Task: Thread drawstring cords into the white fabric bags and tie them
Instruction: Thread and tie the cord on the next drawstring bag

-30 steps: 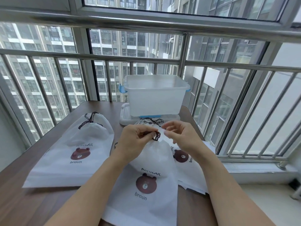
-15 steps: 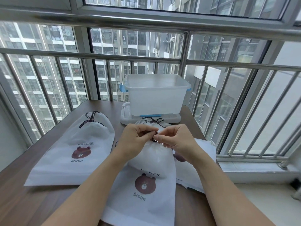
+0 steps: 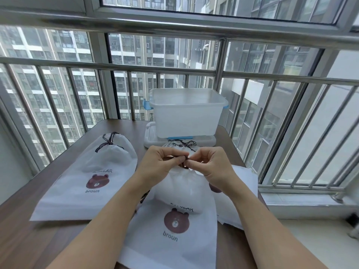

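Readable text: left bag [image 3: 85, 177] has "POPULAR" above the bear print, "broun" under it. Centre bag [image 3: 174, 226], right of the left bag: "broun" clear, upper word partly folded, unreadable. Nothing else legible.

- A dark brown wood-grain table [image 3: 48, 239] fills the foreground, pushed close to the railing.
- Brushed steel balcony railing with vertical bars [image 3: 174, 68] wraps around two sides.
- Beyond it, grey high-rise apartment blocks [image 3: 64, 61] crowd the view in flat daylight.
- A pale tiled ledge [image 3: 303, 200] runs under the right-hand bars.
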Demonstrator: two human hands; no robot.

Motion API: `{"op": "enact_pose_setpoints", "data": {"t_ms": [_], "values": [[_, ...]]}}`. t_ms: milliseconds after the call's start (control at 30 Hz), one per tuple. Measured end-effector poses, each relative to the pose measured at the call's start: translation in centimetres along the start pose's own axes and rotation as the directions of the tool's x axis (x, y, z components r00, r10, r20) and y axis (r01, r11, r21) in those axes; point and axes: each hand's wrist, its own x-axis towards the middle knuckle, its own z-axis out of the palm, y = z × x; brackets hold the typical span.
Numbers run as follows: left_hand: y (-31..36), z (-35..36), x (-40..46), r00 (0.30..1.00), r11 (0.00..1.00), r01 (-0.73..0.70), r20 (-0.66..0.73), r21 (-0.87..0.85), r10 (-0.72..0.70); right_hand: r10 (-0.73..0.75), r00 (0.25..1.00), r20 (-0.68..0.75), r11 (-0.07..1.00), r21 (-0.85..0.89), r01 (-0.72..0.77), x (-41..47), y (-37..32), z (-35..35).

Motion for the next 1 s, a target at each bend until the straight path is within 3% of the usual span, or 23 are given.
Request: {"op": "enact_pose_setpoints", "data": {"t_ms": [200, 400, 667, 800, 1000], "values": [[-0.4, -0.1, 0.0, 0.988, 0.959, -0.152, 0.043, 0.239, 0.146, -0.014, 1.0, -0.011, 0.993, -0.116, 0.013, 0.2, 0.5, 0.5], [-0.6, 0.0, 0.0, 0.989, 0.97, -0.145, 0.01, 0.193, 0.145, -0.025, 1.0, -0.018, 0.995, -0.098, 0.023, 0.2, 0.7, 0.5], [-0.3, 0.8, -0.4, 0.98, 0.972, -0.162, -0.09, 0.169, 0.179, 0.08, 0.996, -0.028, 0.974, 0.214, -0.073, 0.2, 0.0, -0.1], [-0.6, 0.8, -0.4, 0.956, 0.93, -0.231, -0.11, 0.285, 0.271, 0.197, 0.98, 0.021, 0.897, 0.399, -0.189, 0.2, -0.4, -0.5], [-1.0, 0.6, -0.2, 0.93, 0.892, -0.294, -0.111, 0.343, 0.349, 0.233, 0.971, 0.045, 0.873, 0.43, -0.23, 0.0, -0.7, -0.4]]}}
